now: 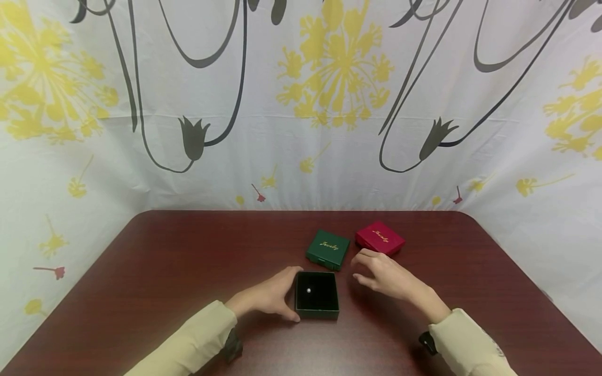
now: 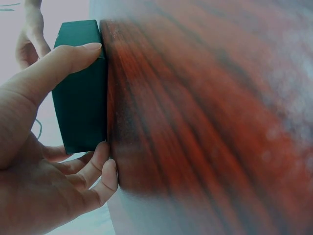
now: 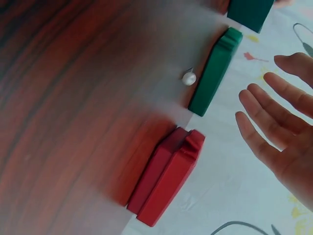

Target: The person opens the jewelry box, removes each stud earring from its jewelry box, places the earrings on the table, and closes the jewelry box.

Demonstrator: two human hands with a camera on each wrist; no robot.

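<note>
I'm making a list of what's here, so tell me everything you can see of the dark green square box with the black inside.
The dark green square box, with smooth walls that look like stiff card, sits flat on the reddish-brown wood-grain table, open side up, no lid on it. Inside, it is black, with a small round white bead left of centre. The person's bare left hand grips it from the left, thumb at the near corner. Its underside is hidden.
</note>
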